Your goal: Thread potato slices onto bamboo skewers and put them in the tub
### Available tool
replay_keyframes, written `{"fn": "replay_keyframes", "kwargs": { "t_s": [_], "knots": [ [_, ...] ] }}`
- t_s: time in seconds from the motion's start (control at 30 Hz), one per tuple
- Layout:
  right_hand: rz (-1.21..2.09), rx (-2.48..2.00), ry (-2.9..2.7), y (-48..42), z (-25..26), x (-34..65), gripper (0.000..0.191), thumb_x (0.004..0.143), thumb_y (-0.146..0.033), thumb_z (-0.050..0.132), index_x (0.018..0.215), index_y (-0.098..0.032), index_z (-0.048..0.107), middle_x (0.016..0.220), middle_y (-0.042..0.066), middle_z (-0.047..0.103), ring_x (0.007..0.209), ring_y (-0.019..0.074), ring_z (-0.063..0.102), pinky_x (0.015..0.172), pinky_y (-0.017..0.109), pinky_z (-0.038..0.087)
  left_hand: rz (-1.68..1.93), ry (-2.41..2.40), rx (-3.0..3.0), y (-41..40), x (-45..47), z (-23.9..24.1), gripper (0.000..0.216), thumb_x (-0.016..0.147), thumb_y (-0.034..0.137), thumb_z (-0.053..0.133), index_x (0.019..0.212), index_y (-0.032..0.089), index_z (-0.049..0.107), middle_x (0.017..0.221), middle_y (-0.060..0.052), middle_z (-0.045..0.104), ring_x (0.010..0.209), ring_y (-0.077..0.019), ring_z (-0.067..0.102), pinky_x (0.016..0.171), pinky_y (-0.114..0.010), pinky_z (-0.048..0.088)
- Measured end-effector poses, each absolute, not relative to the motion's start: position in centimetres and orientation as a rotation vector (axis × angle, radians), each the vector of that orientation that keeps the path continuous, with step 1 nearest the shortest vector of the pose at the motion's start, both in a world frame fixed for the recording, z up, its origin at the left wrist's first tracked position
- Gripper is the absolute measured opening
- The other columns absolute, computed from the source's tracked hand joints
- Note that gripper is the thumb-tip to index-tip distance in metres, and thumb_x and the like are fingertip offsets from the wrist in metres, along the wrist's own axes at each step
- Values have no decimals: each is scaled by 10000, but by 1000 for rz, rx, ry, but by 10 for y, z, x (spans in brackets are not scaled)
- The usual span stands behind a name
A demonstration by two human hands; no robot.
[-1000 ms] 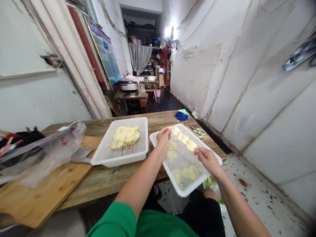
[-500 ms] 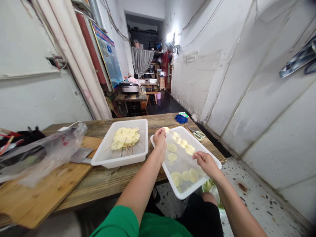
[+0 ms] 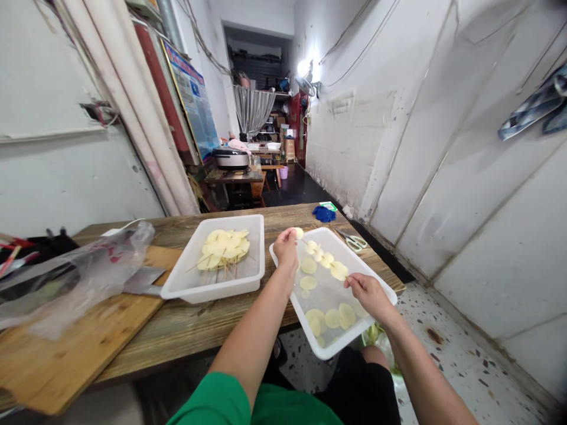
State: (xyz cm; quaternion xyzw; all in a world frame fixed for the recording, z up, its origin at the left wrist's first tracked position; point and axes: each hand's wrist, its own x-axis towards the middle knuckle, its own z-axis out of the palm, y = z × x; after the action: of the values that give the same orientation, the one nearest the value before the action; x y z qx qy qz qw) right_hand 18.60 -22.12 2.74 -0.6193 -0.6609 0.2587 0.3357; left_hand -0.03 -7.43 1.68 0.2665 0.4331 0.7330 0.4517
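My right hand (image 3: 365, 290) is closed on the near end of a thin skewer carrying several pale yellow slices (image 3: 326, 260), which look like potato. At its far end, my left hand (image 3: 287, 245) pinches a single slice (image 3: 299, 234) by the skewer's tip; whether the tip pierces it I cannot tell. Both hands are above a white plastic tray (image 3: 328, 352) where loose slices (image 3: 340, 317) lie flat. To the left, a second white tray (image 3: 186, 293) contains a pile of skewered slices (image 3: 225, 247), their sticks pointing outward.
Green-handled scissors (image 3: 355, 242) and a blue cloth (image 3: 323, 213) lie beyond the right tray. A cleaver (image 3: 144, 280) rests on a wooden board (image 3: 80, 348) at left, partly under a clear plastic bag (image 3: 100, 274). Below the table's right side stands a bin with peelings (image 3: 376, 336).
The camera view has shifted slightly. Both hands keep their holds, and the slices on the skewer look nearly unchanged.
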Motion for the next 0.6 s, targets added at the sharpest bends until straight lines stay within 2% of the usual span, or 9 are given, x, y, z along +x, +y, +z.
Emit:
{"fn": "replay_keyframes", "kwargs": {
  "t_s": [0.27,0.6],
  "knots": [
    [686,-1581,-1695,-222,27,187,313,820,-379,387,695,-177,590,517,-38,375,481,110,331,466,222,266,1801,1037,511,-70,-2,14,191,671,256,694,832,157,671,720,1,607,565,-51,506,574,-196,397],
    [667,-1611,-1715,-222,27,186,329,822,-378,378,693,-171,599,509,-34,375,479,110,334,466,226,268,1793,996,554,-73,-1,15,182,676,238,695,833,150,669,743,-1,621,568,-45,503,587,-194,400]
  ]
}}
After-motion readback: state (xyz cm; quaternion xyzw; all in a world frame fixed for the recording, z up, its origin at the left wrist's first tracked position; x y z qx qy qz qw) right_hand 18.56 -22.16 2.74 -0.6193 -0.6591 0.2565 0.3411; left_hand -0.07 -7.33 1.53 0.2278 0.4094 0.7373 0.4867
